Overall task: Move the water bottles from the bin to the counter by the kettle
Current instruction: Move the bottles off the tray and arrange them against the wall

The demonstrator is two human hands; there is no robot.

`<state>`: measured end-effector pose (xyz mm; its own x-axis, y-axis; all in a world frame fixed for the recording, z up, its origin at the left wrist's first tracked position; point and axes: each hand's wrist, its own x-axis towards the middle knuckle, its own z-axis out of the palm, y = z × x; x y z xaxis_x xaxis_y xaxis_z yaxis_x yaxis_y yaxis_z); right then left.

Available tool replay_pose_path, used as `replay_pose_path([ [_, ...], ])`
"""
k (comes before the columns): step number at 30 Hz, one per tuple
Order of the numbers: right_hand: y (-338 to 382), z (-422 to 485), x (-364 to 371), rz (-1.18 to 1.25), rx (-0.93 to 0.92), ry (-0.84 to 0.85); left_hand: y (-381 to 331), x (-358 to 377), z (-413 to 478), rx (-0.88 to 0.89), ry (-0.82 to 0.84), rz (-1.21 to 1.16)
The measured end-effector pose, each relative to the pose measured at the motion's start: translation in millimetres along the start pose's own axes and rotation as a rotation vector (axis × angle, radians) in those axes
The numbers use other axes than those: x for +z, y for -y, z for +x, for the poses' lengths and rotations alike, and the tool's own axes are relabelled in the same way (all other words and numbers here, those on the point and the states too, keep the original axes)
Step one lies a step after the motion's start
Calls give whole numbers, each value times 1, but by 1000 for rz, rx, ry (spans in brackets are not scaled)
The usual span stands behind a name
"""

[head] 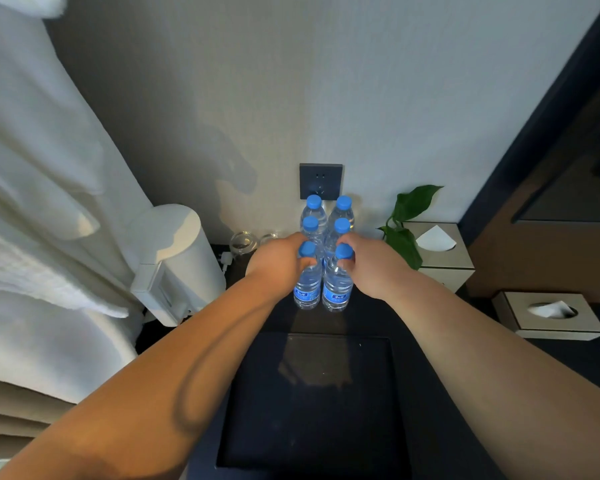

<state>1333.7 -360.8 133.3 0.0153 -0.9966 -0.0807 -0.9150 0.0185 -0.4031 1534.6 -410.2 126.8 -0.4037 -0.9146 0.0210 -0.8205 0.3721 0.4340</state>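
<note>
— Where are the hands?

— Both reach out over the dark bin to the counter. The left hand has its fingers curled round the neck of the front left bottle, just under the blue cap. The right hand grips the front right bottle the same way.

— Do those two stand on the counter?

— They are upright and side by side, touching or nearly so (I cannot tell whether the bases rest on the surface or hang just above it).

— And the rest of the bottles?

— Four more stand behind them, in two pairs: the middle pair is just behind the held ones and the rear pair is close to the wall, below a dark wall socket. That makes two rows of three running away from the person.

— The kettle?

— The white kettle stands to the left of the bottles, near them, with a glass jar between. To the right are a green plant and a tissue box, and further right a second tissue box. White cloth hangs at far left.
</note>
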Motion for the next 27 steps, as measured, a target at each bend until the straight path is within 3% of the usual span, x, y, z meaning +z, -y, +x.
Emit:
replay_pose_path([
  [27, -4, 0, 5, 18, -47, -61, -3, 3, -1, -3, -37, -48],
])
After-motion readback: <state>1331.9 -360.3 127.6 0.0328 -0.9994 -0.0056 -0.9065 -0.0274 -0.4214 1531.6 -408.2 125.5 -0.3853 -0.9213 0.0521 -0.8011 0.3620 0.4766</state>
